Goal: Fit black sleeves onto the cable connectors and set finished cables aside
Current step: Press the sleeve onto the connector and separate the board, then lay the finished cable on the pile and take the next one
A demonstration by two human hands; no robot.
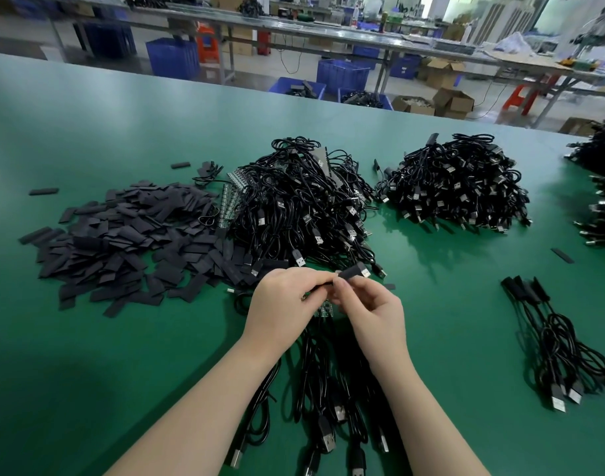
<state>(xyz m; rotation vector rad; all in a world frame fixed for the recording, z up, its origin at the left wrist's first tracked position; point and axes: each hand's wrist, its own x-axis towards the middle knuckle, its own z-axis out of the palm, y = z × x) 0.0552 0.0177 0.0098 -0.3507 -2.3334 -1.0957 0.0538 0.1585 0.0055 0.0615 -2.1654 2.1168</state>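
Sleeve pile [122,242] left, cable heap [294,204] just behind hands [328,304].

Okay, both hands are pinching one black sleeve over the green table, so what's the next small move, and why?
Probably slide the flat black sleeve further along the thin black cable, toward the small green circuit board showing under the fingers. The left hand and right hand each have a grip on it, the board looks uncovered, and the sleeved cables set aside on the right have theirs covered.
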